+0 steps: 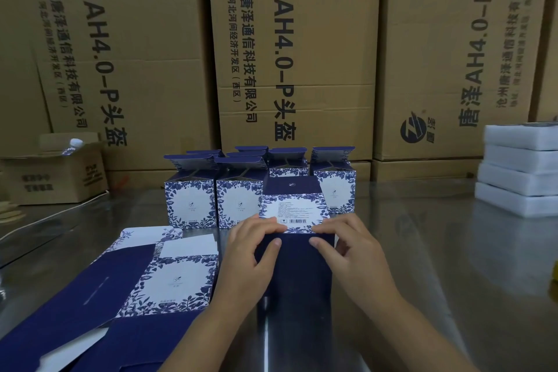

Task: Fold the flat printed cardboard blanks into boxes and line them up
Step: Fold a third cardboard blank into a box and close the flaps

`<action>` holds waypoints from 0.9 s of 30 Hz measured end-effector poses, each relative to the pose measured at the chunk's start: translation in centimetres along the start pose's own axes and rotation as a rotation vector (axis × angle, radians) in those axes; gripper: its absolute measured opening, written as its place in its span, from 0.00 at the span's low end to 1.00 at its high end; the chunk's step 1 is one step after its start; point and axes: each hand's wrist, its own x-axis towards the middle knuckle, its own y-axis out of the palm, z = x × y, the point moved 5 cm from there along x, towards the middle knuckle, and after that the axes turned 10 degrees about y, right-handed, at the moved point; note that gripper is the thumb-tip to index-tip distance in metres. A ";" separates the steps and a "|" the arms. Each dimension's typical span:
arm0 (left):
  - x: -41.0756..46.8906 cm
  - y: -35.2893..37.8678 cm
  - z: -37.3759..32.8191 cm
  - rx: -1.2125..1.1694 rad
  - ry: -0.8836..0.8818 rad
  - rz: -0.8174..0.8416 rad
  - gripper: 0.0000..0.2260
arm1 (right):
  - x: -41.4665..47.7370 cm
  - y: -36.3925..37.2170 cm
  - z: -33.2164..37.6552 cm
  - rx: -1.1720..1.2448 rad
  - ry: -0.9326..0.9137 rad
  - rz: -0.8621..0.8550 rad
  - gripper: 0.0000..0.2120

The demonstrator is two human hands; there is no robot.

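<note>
Between flat blanks (169, 284) and foam stack (519, 169), both hands (250, 254) (347, 251) gripping half-folded box (294, 238), finished boxes (238, 205) just behind.

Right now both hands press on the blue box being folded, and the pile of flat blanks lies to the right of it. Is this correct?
Not quite. In the head view both hands, left hand and right hand, press on the blue box, but the flat blanks lie to its left, not right.

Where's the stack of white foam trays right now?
In the head view, the stack of white foam trays sits at the far right edge of the metal table, right of the folded boxes and before the big brown cartons.
</note>
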 end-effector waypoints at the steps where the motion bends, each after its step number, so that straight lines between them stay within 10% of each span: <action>1: 0.0 0.0 0.1 -0.003 0.001 -0.003 0.14 | 0.0 0.0 0.0 -0.008 0.001 0.000 0.05; 27: -0.2 0.5 -1.5 0.132 0.138 -0.056 0.11 | -0.9 1.2 1.2 0.052 0.083 0.181 0.15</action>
